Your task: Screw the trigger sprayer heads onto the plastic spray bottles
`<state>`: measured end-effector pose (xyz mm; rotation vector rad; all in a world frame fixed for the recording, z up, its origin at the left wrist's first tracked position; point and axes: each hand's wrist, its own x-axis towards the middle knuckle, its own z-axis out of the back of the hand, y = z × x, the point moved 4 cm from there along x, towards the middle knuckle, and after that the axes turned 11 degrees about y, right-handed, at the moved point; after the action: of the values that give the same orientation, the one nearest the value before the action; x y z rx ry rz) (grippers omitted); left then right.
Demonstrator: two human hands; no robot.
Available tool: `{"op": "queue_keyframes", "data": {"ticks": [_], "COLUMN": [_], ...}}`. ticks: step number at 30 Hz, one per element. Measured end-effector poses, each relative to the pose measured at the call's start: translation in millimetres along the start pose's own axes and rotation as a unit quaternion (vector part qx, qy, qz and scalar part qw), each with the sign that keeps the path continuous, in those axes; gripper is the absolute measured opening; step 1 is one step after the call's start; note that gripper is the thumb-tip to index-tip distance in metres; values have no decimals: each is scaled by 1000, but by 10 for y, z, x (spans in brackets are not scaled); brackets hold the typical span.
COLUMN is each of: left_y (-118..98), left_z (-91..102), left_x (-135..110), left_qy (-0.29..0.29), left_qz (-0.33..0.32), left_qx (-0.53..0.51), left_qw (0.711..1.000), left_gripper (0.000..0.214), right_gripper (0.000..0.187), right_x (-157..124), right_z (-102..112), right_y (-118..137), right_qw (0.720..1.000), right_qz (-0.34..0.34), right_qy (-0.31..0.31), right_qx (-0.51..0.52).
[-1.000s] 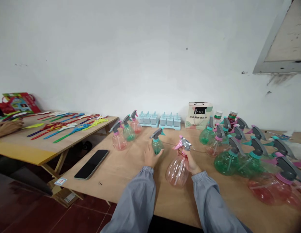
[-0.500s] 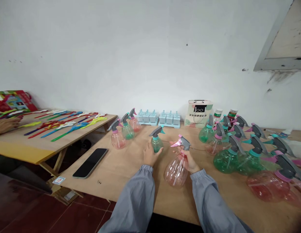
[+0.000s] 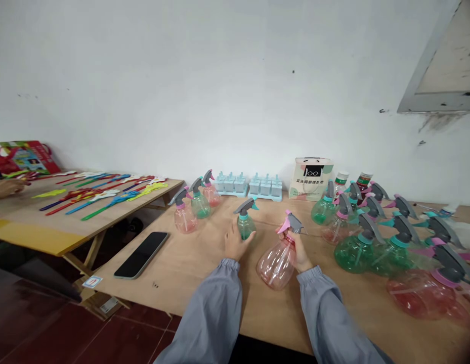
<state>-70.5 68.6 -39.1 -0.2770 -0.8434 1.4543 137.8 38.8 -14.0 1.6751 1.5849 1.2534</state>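
My right hand (image 3: pixel 300 251) is closed round the neck of a pink spray bottle (image 3: pixel 275 265), which tilts to the right with its pink nozzle facing left. My left hand (image 3: pixel 237 241) wraps round the body of a green spray bottle (image 3: pixel 247 226) that stands upright on the table, its turquoise nozzle pointing right. To the left of that hand, a pink spray bottle (image 3: pixel 184 218) stands in a short row with a green one (image 3: pixel 200 205) and another pink one (image 3: pixel 212 195). Several more green and pink spray bottles (image 3: pixel 354 253) crowd the right side.
A black phone (image 3: pixel 141 255) lies near the table's left edge. Light blue ice-pop moulds (image 3: pixel 265 188) and a paper bag (image 3: pixel 309 180) stand by the wall. On the left table are several colourful hand-shaped sticks (image 3: pixel 101 212) and another person's hand (image 3: pixel 9 188).
The pink bottle in my right hand has tilted further to the right, its head shifting right. My left hand stays on the green bottle. The other person's hand has drawn left.
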Motion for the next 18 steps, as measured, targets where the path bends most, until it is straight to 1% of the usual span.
{"op": "queue_keyframes", "data": {"ticks": [2,7,11,12,14,16,18], "left_y": [-1,5,18,20,19,17,16], "left_z": [0,-10,-13,-11,-10,-9,-7], "left_x": [-3,6,9,6,1,-5,-9], "left_qy": [3,10,3,-1,-3,-2,-1], "left_qz": [-1,-3,-4,-7,-17,-20,-14], "left_qx": [1,1,5,6,9,12,20], "left_qw": [1000,1000,1000,1000,1000,1000,1000], "left_gripper": [88,87,88,87,86,86,86], "right_gripper": [29,37,36,36,40,44,43], "right_x": [2,6,-37,-67,-161,-307,-490], "right_z": [0,-76,-87,-97,-136,-166,-139], "right_y": [24,31,69,101,184,271,346], "right_qw": [1000,999,998,997,991,975,952], "right_qz": [8,-15,-2,6,23,37,49], "right_qy": [-10,41,23,27,60,100,105], "right_qx": [-3,-29,-58,-73,-121,-197,-282]}}
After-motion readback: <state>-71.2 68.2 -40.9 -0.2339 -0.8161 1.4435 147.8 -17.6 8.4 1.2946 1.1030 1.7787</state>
